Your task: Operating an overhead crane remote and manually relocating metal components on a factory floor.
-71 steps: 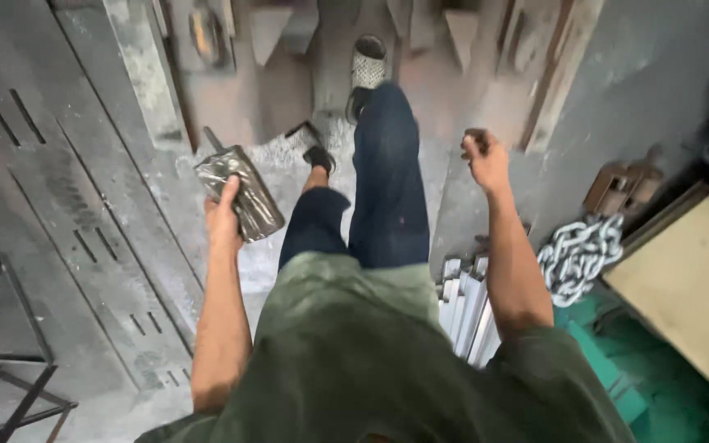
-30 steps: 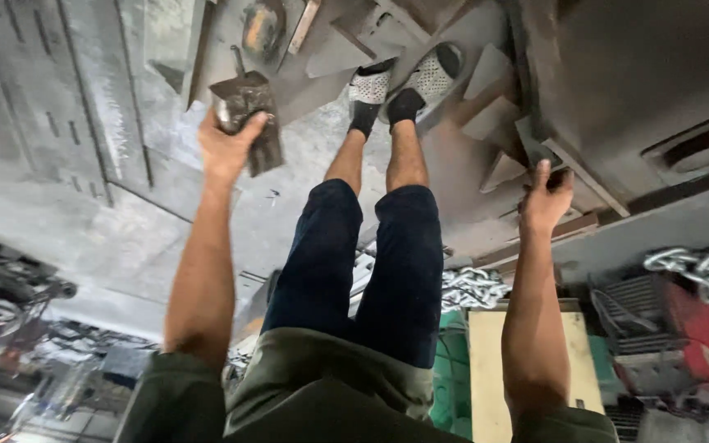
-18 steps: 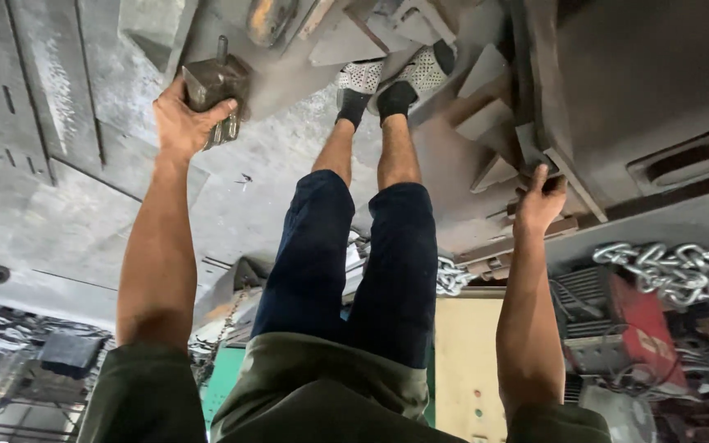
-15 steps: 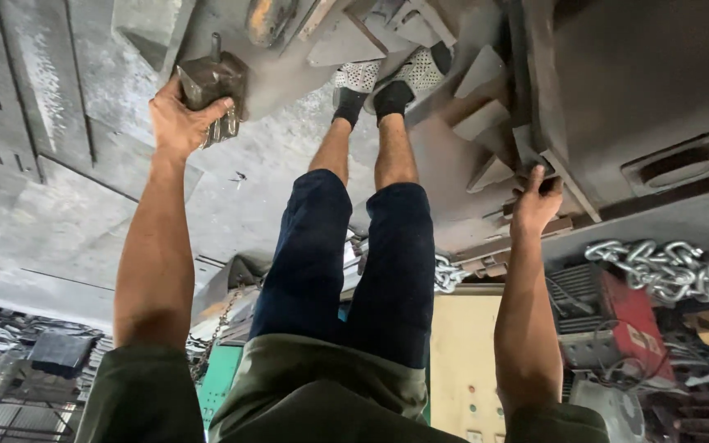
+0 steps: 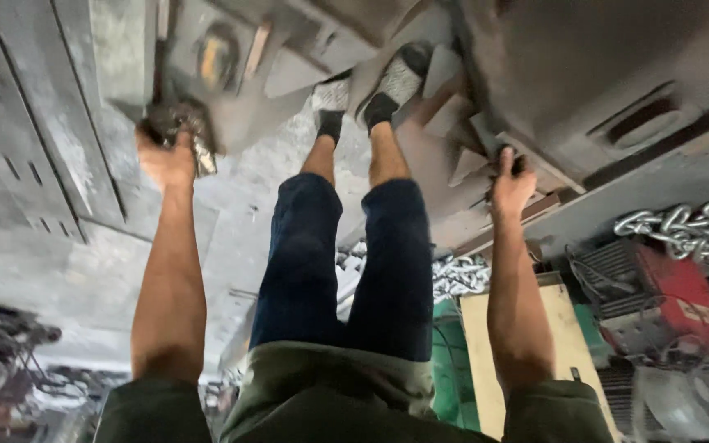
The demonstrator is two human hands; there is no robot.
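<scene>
Head view: the left hand reaches forward, fingers closed around a grey metal part held above the steel floor. The right hand grips a small dark object, beside stacked metal wedges; chains lie right.

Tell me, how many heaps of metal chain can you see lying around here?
2: one chain heaped at the right edge above the red machine, another chain piled just right of the person's legs. More may be hidden.
</scene>
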